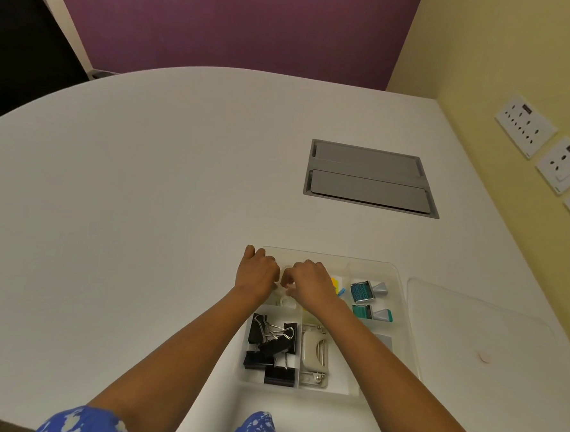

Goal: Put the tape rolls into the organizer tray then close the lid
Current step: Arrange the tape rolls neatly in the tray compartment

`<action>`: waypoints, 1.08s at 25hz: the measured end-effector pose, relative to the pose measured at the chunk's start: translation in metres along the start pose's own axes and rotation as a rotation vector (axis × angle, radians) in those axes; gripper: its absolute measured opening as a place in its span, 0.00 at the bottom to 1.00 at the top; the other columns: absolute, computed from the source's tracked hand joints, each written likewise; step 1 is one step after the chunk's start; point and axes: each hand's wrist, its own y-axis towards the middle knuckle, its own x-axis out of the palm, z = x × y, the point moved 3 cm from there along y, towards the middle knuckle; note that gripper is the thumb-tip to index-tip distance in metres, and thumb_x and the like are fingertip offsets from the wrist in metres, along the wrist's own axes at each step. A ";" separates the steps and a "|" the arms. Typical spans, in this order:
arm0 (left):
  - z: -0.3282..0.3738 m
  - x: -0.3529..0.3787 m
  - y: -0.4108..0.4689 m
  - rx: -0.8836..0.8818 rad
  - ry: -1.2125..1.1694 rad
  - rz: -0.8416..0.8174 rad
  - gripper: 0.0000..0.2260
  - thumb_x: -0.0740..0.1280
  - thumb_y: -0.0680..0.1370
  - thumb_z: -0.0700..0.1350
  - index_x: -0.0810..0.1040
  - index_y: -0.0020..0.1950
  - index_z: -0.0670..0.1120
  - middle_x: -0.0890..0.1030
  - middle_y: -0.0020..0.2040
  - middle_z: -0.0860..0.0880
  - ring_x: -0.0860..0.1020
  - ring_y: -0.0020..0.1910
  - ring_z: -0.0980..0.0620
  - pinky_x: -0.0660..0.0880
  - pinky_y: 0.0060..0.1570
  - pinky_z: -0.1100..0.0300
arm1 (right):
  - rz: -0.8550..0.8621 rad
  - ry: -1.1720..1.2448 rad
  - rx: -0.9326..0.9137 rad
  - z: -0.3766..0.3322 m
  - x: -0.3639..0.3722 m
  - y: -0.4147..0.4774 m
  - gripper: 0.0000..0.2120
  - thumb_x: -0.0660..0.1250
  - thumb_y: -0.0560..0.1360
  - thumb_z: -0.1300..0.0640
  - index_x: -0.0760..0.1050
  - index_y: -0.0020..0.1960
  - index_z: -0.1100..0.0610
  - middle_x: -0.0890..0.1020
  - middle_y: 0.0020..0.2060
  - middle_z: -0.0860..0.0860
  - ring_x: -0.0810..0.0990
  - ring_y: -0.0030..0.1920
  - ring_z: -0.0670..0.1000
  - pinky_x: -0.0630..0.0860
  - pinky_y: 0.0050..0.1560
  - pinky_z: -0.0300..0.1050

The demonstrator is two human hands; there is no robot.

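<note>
A clear organizer tray (387, 267) lies on the white table near the front right. Both hands meet over its far-left compartment. My left hand (256, 274) and my right hand (309, 284) have their fingers curled around small clear tape rolls (286, 302) there; one roll shows between and below the hands. How many rolls each hand grips is hidden by the fingers. The clear lid (475, 347) lies flat on the table to the right of the tray.
The tray also holds black binder clips (270, 345), a beige staple remover (315, 351), teal correction-tape dispensers (367, 292) and coloured sticky tabs (336, 284). A grey cable hatch (369, 177) is set into the table beyond. Wall sockets (526, 125) line the yellow wall at right.
</note>
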 end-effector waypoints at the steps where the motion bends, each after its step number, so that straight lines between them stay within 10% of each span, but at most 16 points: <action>1: 0.000 0.001 -0.002 -0.002 0.001 -0.016 0.11 0.67 0.77 0.51 0.82 0.56 0.49 0.82 0.57 0.50 0.73 0.60 0.49 0.62 0.63 0.55 | -0.034 -0.029 -0.013 -0.002 0.001 -0.001 0.12 0.68 0.75 0.54 0.79 0.58 0.52 0.82 0.55 0.53 0.76 0.59 0.55 0.68 0.59 0.48; 17: 0.003 0.009 -0.009 -0.012 -0.015 0.001 0.08 0.66 0.78 0.44 0.82 0.54 0.48 0.82 0.56 0.47 0.71 0.62 0.48 0.61 0.63 0.55 | -0.058 -0.318 -0.042 -0.020 0.005 -0.004 0.12 0.63 0.77 0.63 0.75 0.59 0.59 0.82 0.55 0.59 0.74 0.62 0.58 0.63 0.68 0.50; 27: 0.003 0.007 0.003 -0.033 -0.028 0.014 0.11 0.59 0.80 0.42 0.78 0.58 0.48 0.81 0.57 0.49 0.72 0.61 0.47 0.62 0.61 0.53 | 0.203 0.116 0.257 0.022 -0.032 0.002 0.14 0.59 0.77 0.68 0.76 0.57 0.56 0.82 0.52 0.54 0.78 0.55 0.56 0.68 0.55 0.46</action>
